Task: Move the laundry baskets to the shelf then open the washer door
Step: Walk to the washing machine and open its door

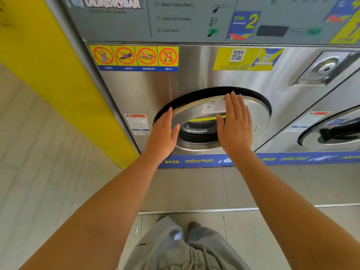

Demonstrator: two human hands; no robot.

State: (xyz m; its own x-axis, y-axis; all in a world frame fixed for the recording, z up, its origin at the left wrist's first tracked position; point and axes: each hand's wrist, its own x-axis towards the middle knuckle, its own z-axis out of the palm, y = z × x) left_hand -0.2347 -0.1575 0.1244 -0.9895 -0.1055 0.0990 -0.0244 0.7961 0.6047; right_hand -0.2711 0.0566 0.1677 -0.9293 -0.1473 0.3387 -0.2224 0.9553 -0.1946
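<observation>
Washer door (196, 112) — round steel, straight ahead at arm's reach, top edge looks tipped out from dark seal. Left hand (162, 135) flat, open, at door's left rim. Right hand (236, 123) flat, open, over door's face — nearer centre. No baskets in view.

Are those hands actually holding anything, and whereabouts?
Nothing is gripped. The left hand and right hand lie flat and open against the round washer door, near its left edge and middle.
</observation>
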